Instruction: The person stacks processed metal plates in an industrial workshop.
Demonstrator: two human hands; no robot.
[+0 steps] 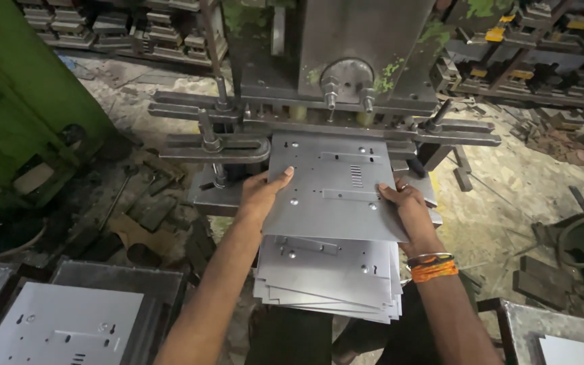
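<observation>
Both hands on the top metal sheet point(332, 186) — left hand point(261, 192) pinching its left edge, right hand point(403, 203) gripping the right edge. Sheet half under the press point(346, 61), above the stack point(329, 277) — fingers curled.

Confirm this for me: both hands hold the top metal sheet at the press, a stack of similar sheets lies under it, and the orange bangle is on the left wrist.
One detail is wrong. The orange bangle is on the right wrist, not the left, as the head view shows. The rest stands: left hand and right hand hold the top metal sheet at the press, with the stack of similar sheets under it.
</observation>
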